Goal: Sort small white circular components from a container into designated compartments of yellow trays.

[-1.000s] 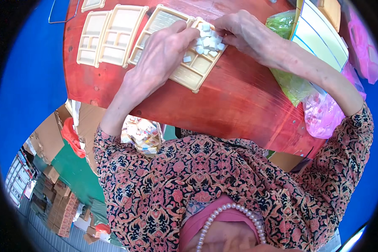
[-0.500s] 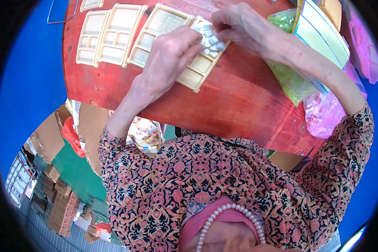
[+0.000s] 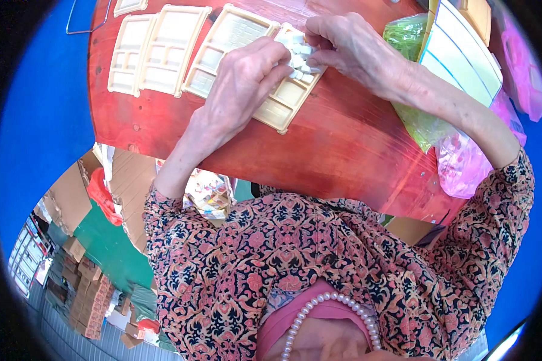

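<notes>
Working over a beige compartment tray (image 3: pixel 274 113) on the red table (image 3: pixel 355 138), the left hand (image 3: pixel 245 75) and right hand (image 3: pixel 361 54) bend their fingers at white cubes (image 3: pixel 297 47). Whether either grip is closed on one cannot be told. The tray's long axis slants from its cube-bearing end, upper right, to lower left, toward the person.
</notes>
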